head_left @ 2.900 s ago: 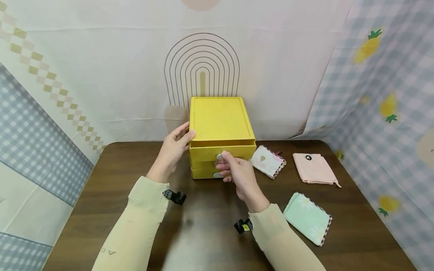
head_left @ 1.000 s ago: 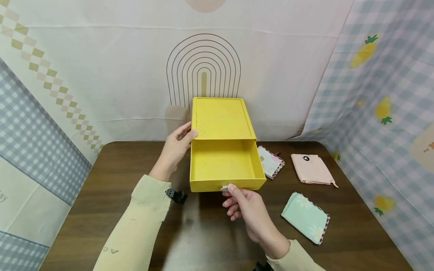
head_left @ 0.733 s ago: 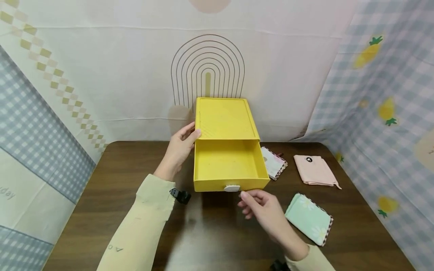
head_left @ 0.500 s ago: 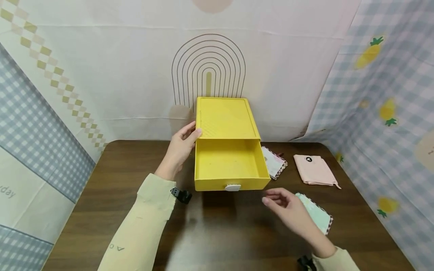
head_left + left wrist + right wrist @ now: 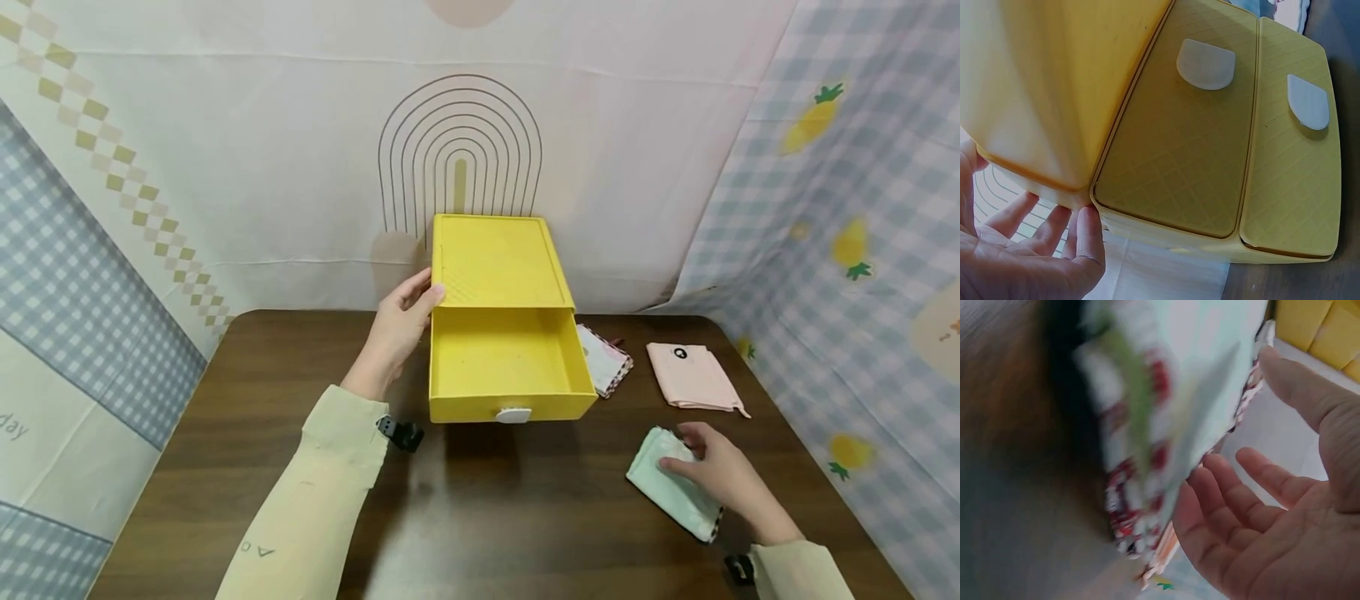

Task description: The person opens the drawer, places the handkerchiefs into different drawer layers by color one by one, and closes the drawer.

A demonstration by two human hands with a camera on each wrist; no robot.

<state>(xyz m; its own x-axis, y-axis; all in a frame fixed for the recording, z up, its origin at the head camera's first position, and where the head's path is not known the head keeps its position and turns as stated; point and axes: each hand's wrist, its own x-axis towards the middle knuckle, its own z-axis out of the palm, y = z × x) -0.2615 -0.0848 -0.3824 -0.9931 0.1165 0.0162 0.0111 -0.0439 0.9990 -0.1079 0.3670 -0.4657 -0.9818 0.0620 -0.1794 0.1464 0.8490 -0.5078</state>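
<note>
A yellow drawer cabinet (image 5: 498,262) stands at the back, its top drawer (image 5: 513,408) pulled far out and bare inside. My left hand (image 5: 397,329) steadies the cabinet's left side. The thumb lies at the top edge, and bent fingertips touch the side wall in the left wrist view. To the right, my right hand (image 5: 720,471) reaches over a folded mint-green cloth (image 5: 671,479) with checked trim. Its thumb and fingers are spread apart at the cloth, which fills much of the right wrist view, blurred. The fingertips are right at its edge.
A folded pink cloth (image 5: 693,377) with a hanging loop lies at the back right. A white cloth (image 5: 604,360) with checked trim sits beside the cabinet, partly hidden by the drawer. Two lower drawers with white handles (image 5: 1206,64) are closed. Fabric walls surround the brown table (image 5: 300,358).
The top drawer slid out toward me, pulled by my right hand at its white handle. That hand then let go and moved right to the mint-green cloth. The left hand kept its place.
</note>
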